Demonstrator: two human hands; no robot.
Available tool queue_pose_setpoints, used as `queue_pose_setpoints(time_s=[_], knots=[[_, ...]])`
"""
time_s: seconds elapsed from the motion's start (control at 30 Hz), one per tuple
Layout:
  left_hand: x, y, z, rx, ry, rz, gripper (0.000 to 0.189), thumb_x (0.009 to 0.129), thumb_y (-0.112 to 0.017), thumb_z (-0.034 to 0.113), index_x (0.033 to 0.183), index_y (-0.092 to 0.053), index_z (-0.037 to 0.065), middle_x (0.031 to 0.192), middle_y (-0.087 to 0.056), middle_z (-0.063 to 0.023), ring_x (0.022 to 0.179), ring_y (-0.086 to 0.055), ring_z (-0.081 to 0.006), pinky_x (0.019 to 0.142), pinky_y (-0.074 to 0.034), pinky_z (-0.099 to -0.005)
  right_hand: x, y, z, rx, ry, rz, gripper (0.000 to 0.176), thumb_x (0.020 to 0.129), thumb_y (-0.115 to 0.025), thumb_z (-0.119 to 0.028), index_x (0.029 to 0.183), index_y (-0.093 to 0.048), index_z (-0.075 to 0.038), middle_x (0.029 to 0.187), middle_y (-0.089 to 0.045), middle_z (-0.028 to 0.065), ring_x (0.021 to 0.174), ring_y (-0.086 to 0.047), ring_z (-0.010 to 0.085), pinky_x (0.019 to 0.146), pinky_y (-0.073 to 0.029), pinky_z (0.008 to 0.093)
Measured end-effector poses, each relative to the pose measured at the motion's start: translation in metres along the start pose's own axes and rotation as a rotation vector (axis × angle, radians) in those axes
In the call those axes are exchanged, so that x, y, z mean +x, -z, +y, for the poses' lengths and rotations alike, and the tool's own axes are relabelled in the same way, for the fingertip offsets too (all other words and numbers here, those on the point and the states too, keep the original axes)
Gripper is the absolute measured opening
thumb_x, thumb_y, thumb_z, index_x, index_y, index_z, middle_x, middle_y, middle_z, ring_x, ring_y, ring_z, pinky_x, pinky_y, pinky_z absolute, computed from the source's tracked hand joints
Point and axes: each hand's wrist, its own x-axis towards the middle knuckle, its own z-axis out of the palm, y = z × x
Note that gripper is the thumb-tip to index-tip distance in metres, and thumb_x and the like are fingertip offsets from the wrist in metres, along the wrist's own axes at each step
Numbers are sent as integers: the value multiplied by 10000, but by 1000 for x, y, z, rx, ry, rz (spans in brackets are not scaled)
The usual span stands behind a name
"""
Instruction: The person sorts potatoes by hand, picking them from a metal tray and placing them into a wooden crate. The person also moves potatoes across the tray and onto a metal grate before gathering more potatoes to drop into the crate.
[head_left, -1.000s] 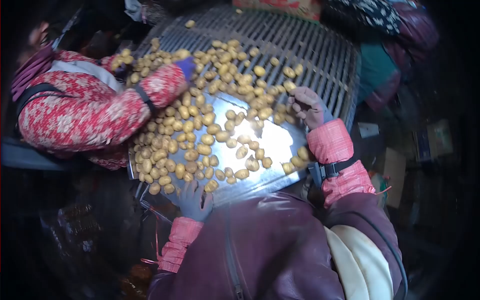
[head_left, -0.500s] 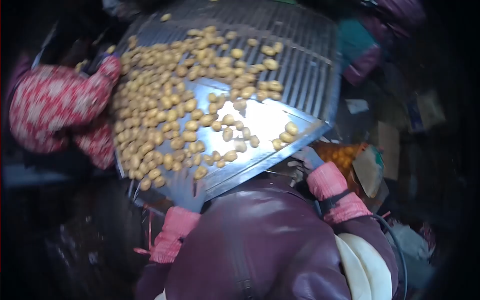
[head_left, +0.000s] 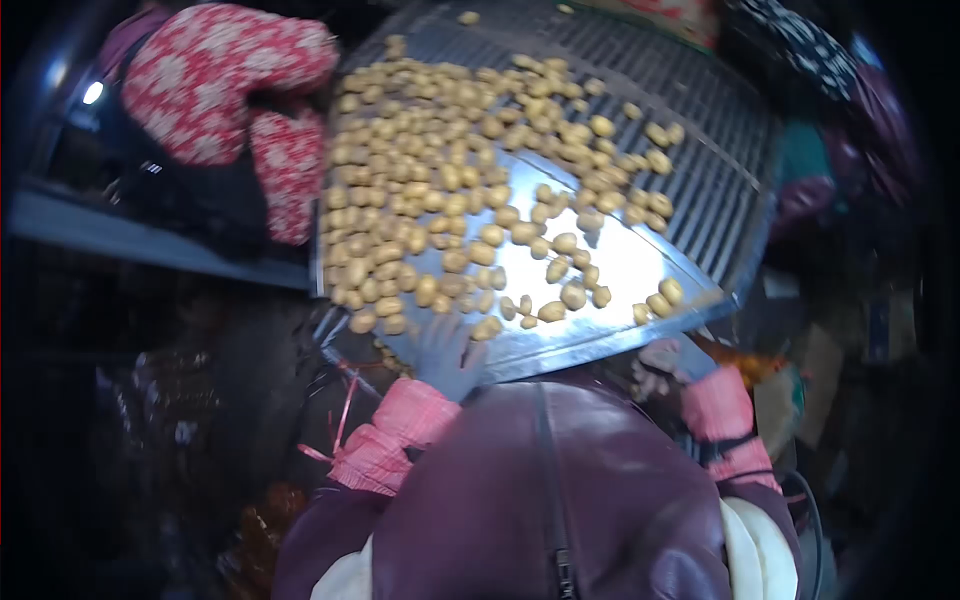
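My left hand, in a grey-blue glove with a pink cuff, is at the near edge of a metal sorting table. Its fingers are stretched and spread, touching or very close to the nearest potatoes. These potatoes lie thickly over the table's left half and thin out toward the right. My right hand, gloved the same way, is just off the near right edge, below a small group of potatoes. Its fingers point left, loosely bent and apart, somewhat blurred; I make out nothing held in them.
A person in a red floral sleeve is at the table's left side. Another person's dark patterned sleeve shows at the far right. Metal bars form the back and right of the tabletop. An orange mesh bag and cardboard are at right.
The view has swung, so the table and both my hands appear farther right. My left hand stays by the near potatoes. The floral-sleeved person's arm has shifted up in view.
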Motion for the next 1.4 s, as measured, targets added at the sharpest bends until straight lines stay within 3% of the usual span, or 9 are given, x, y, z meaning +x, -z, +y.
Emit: queue_pose_setpoints(time_s=[0.17, 0.3, 0.57, 0.6, 0.87, 1.07, 1.2, 1.3, 1.4], knots=[[67, 25, -3, 94, 79, 58, 629, 843, -675, 445, 1321, -554, 56, 1402, -489, -233, 1327, -418, -420, 1111, -292, -559, 33, -5, -33, -126, 387, 607, 273, 920, -672, -272, 965, -696, -4, 867, -718, 91, 744, -694, 176, 643, -531, 282], [91, 1, -50, 365, 178, -61, 777, 858, -598, 581, 1442, -459, 88, 1488, -416, -233, 1403, -329, -414, 1146, -176, -614, 67, -33, -53, -1171, 943, 949, 302, 839, -719, -215, 1062, -650, -24, 963, -662, 137, 862, -642, 293, 751, -504, 409], [38, 45, -48, 187, 283, -149, 482, 788, -701, 491, 1077, -701, 107, 1096, -617, -127, 1079, -531, -331, 970, -322, -551, 73, -37, -51, -1065, 792, 871, 269, 814, -722, -171, 1046, -661, -51, 1024, -652, 159, 969, -610, 348, 836, -481, 443], [28, 31, -67, 122, 137, 129, 435, 778, -726, 459, 1031, -696, 107, 986, -623, -91, 995, -548, -311, 961, -335, -546, 73, -36, -49, -1084, 807, 911, 250, 815, -724, -154, 1039, -674, -54, 1038, -660, 156, 969, -616, 349, 859, -486, 443], [113, 36, -197, 548, 331, 162, 599, 789, -703, 470, 1231, -583, 85, 1286, -533, -169, 1187, -496, -383, 961, -389, -578, 68, -43, -59, -1054, 749, 895, 200, 831, -711, -143, 1012, -685, -64, 1010, -668, 135, 952, -626, 333, 843, -500, 421], [95, 38, -87, 533, 78, 78, 673, 784, -662, 557, 1271, -586, 99, 1307, -531, -139, 1199, -487, -365, 969, -339, -643, 70, -45, -61, -1054, 717, 915, 180, 835, -708, -144, 995, -684, -65, 970, -674, 124, 917, -636, 330, 824, -502, 426], [91, 49, -70, -19, -142, 0, 481, 814, -659, 479, 1109, -681, 100, 1211, -581, -141, 1096, -547, -370, 901, -458, -525, 68, -45, -64, -1042, 703, 901, 161, 838, -705, -143, 977, -681, -65, 946, -675, 123, 897, -637, 329, 806, -505, 424], [133, 67, -99, -18, 256, -218, 391, 836, -671, 343, 1156, -642, 122, 1174, -649, -118, 1083, -587, -386, 923, -476, -477, 71, -43, -61, -1038, 712, 906, 138, 840, -701, -138, 955, -680, -67, 935, -675, 123, 887, -639, 331, 799, -507, 423], [152, 48, -166, 203, 341, 17, 502, 831, -685, 360, 1257, -579, 116, 1252, -602, -163, 1101, -580, -399, 966, -469, -465, 69, -43, -58, -1033, 713, 923, 121, 841, -700, -136, 940, -680, -69, 931, -676, 122, 885, -640, 333, 800, -508, 424]])
